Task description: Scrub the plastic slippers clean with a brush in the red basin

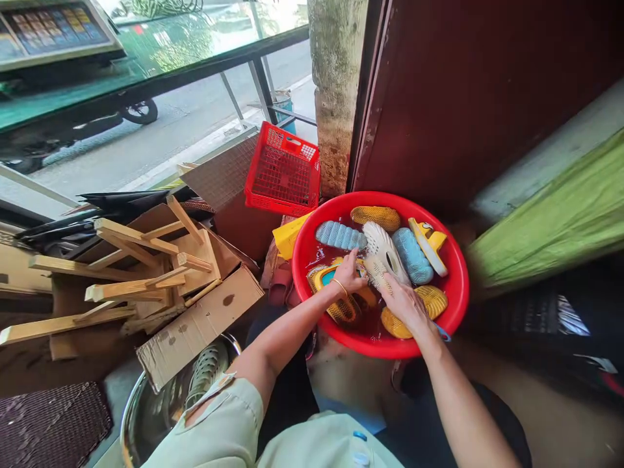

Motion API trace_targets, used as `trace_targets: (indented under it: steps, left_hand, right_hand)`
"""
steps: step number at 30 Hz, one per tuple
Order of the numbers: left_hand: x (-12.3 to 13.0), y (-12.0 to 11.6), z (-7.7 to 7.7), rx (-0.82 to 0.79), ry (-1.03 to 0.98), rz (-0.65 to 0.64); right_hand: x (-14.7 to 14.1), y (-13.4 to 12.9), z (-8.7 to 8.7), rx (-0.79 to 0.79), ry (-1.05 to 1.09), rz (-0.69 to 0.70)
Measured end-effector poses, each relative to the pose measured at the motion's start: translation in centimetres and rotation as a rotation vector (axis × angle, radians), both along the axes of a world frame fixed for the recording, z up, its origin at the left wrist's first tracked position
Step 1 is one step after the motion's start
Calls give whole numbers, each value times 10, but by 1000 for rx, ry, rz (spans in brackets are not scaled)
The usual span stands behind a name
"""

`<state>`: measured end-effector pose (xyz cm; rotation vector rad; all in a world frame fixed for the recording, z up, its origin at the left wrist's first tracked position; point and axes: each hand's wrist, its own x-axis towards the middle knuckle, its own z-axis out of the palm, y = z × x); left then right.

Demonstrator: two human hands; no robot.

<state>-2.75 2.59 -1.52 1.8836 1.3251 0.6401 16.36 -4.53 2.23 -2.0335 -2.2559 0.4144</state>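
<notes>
While the white shoe [385,244] lies near the middle of the red tub [461,279], your left hand [350,276] extends a forefinger beside it and your right hand [407,304] meets its near end, both grips unclear; bracing it low should curb slipping.

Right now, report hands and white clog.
Left hand beside white clog; right hand at its near end. Clog in red basin. Blue slippers and yellow footwear crowding around.
</notes>
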Motion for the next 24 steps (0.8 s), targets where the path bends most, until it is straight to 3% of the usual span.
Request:
trace_targets:
  steps: [5, 12, 15, 19, 24]
  left_hand:
    - [-12, 4, 10, 185, -145, -137]
    - [-17, 13, 11, 222, -192, -128]
    - [-15, 9, 12, 260, -155, -193]
    - [-8, 1, 16, 318, -189, -243]
    - [-4, 5, 24, 326, -275, -247]
  right_hand:
    - [1, -9, 11, 111, 11, -29]
    - [15, -19, 41, -59, -71, 1]
    - [20, -19, 46, -87, -88, 43]
    - [8, -16, 42, -64, -128, 4]
    - [-12, -20, 21, 52, -54, -91]
